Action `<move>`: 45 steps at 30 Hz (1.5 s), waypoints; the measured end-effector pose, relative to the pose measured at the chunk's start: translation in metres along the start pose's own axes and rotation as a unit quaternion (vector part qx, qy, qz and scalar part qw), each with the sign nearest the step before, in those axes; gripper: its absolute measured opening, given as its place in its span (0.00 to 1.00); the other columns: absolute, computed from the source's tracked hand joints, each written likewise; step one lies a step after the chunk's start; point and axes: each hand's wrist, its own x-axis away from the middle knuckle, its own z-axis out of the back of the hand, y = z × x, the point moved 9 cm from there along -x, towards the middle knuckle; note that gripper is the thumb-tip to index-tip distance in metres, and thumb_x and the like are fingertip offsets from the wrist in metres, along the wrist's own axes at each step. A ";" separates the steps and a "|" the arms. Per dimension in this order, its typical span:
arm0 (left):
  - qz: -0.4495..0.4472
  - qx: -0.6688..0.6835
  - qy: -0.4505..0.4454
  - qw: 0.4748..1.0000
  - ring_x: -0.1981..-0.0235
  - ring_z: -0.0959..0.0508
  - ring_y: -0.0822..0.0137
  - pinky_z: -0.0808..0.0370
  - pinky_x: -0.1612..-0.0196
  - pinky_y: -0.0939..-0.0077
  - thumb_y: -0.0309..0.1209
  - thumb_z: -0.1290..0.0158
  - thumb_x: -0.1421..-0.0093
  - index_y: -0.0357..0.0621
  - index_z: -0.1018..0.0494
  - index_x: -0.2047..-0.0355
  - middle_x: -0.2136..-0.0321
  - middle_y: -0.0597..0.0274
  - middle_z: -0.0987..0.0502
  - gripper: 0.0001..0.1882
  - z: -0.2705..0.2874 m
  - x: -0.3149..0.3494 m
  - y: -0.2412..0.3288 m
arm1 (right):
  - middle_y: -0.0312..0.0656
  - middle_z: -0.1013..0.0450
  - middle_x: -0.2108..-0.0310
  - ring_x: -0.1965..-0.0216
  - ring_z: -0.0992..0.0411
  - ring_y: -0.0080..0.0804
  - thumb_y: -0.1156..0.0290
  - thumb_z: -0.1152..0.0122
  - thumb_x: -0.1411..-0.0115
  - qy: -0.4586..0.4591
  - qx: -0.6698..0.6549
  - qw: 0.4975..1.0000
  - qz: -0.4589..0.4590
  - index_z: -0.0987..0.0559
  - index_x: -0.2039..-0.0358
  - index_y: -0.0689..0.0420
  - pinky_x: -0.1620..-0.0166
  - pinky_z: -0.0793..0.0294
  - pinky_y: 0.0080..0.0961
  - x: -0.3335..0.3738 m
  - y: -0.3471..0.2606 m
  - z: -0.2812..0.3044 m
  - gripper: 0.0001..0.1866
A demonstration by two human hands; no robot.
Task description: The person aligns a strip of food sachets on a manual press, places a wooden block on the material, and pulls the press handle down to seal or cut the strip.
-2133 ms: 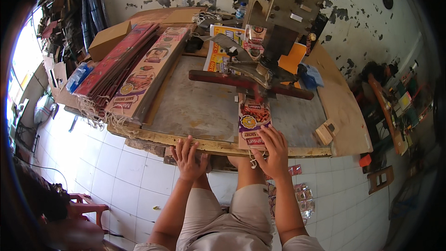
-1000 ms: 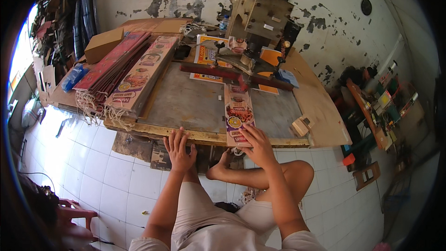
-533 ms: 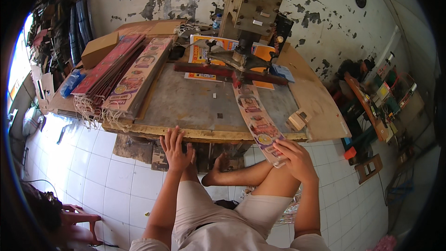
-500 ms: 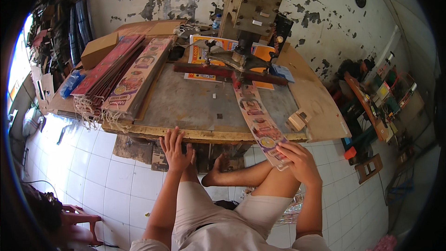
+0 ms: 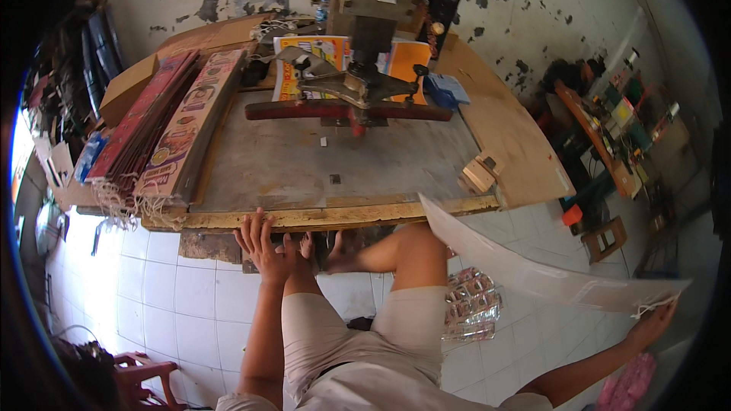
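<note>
Your right hand (image 5: pixel 653 321), at the lower right of the frame, held one end of a long flat printed bag (image 5: pixel 533 268), its fingers clamped on the end with the string handle. The bag lay pale side up and stretched from near the front edge of the surface (image 5: pixel 320 217) down to that hand, clear of the press (image 5: pixel 358 91) at the upper centre. Your left hand (image 5: pixel 263 247), at lower centre, rested flat against the front edge of the surface, fingers spread and gripping nothing. A stack of unpunched bags (image 5: pixel 164 133) lay along the left side of the surface, and finished bags (image 5: pixel 472 306) lay on the tiled floor beside your knee. To do this step well, you would have kept the bag flat and unfolded as you carried it aside, and the left hand braced for balance.
</note>
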 end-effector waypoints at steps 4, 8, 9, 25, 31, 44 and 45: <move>-0.016 -0.040 0.030 0.999 0.21 0.40 0.42 0.58 0.19 0.32 0.39 0.43 0.30 0.49 0.29 0.33 0.27 0.52 0.29 0.27 0.004 -0.001 -0.001 | 0.47 0.23 0.38 0.43 0.24 0.34 0.56 0.43 0.18 -0.150 0.078 0.985 -0.019 0.27 0.29 0.66 0.39 0.27 0.29 -0.029 0.068 0.020 0.29; -0.033 -0.052 0.038 0.997 0.22 0.39 0.40 0.55 0.19 0.32 0.40 0.45 0.27 0.46 0.29 0.33 0.28 0.50 0.28 0.26 0.004 -0.003 -0.001 | 0.47 0.21 0.41 0.46 0.25 0.32 0.60 0.38 0.21 -0.243 0.192 0.951 0.016 0.23 0.33 0.65 0.42 0.25 0.29 0.018 0.098 -0.035 0.25; -0.036 -0.059 0.034 0.997 0.22 0.39 0.40 0.55 0.19 0.32 0.40 0.45 0.27 0.45 0.28 0.33 0.28 0.50 0.28 0.26 0.009 -0.001 -0.004 | 0.47 0.21 0.43 0.46 0.25 0.32 0.60 0.37 0.21 -0.245 0.249 0.935 0.053 0.22 0.35 0.65 0.42 0.25 0.30 0.054 0.088 -0.070 0.24; -0.055 -0.092 -0.023 0.994 0.21 0.40 0.42 0.55 0.19 0.36 0.41 0.44 0.28 0.45 0.30 0.30 0.26 0.52 0.30 0.29 0.025 -0.007 -0.006 | 0.54 0.16 0.54 0.51 0.18 0.60 0.56 0.39 0.30 -0.744 0.103 0.642 -0.153 0.12 0.53 0.53 0.49 0.20 0.55 0.669 0.187 -0.277 0.16; -0.040 -0.062 -0.020 0.997 0.20 0.41 0.41 0.54 0.19 0.34 0.41 0.43 0.29 0.46 0.30 0.29 0.26 0.51 0.31 0.30 0.011 -0.006 0.002 | 0.52 0.16 0.59 0.57 0.17 0.49 0.67 0.40 0.25 -0.567 0.050 0.815 -0.104 0.14 0.55 0.60 0.53 0.18 0.42 0.529 0.177 -0.323 0.11; 0.449 0.308 -0.042 0.837 0.49 0.22 0.67 0.29 0.37 0.67 0.31 0.47 0.26 0.38 0.27 0.38 0.50 0.58 0.19 0.19 0.000 0.082 -0.089 | 0.41 0.15 0.53 0.52 0.17 0.31 0.59 0.43 0.18 -0.709 -0.269 0.578 -0.301 0.16 0.42 0.55 0.44 0.18 0.29 0.628 0.032 -0.481 0.16; 0.446 0.310 -0.044 0.838 0.49 0.22 0.67 0.29 0.37 0.67 0.31 0.47 0.26 0.38 0.27 0.38 0.50 0.58 0.19 0.19 -0.004 0.078 -0.086 | 0.50 0.17 0.41 0.41 0.17 0.44 0.49 0.39 0.22 -0.774 -0.143 0.581 -0.206 0.16 0.40 0.51 0.39 0.20 0.35 0.660 0.067 -0.485 0.22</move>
